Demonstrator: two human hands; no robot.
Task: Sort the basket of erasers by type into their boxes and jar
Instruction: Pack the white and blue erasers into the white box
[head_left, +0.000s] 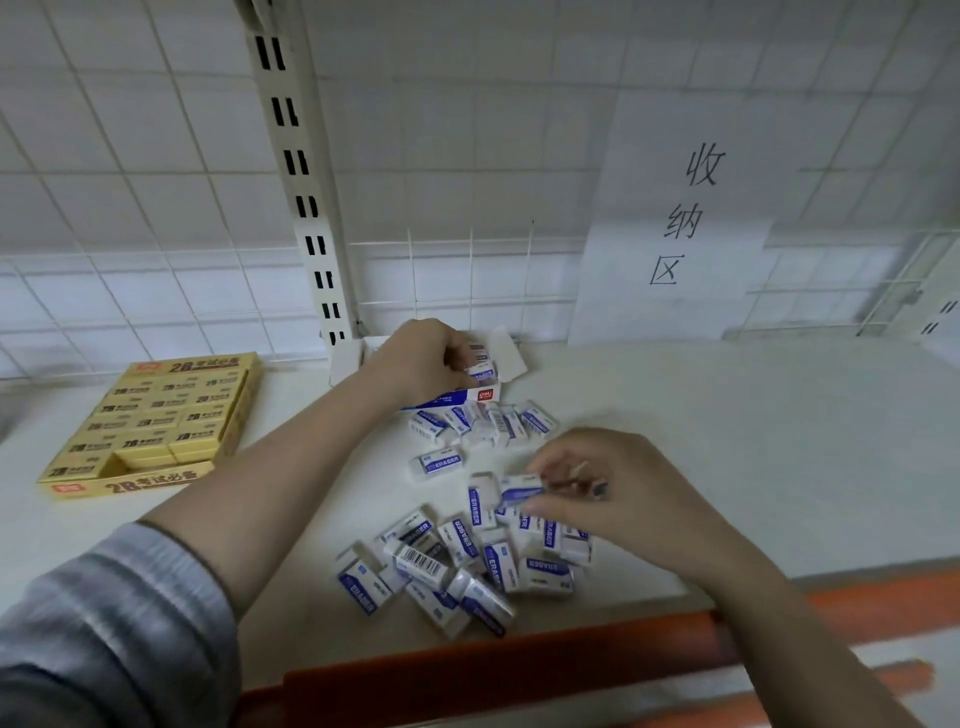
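Several white erasers with blue sleeves lie in a loose pile (457, 561) at the shelf's front, and a smaller heap (483, 423) sits just before an open white and blue box (475, 396). My left hand (421, 364) reaches into that box and holds a white eraser (480, 370) over it. My right hand (618, 488) is over the front pile and pinches another white eraser (519, 491) between thumb and fingers. One eraser (436, 463) lies alone between the heaps.
A yellow box (156, 421) filled with yellow 2B erasers stands at the left. The white shelf (727, 441) has an orange front edge (519, 670). A wire grid and a paper sign (675, 218) form the back wall.
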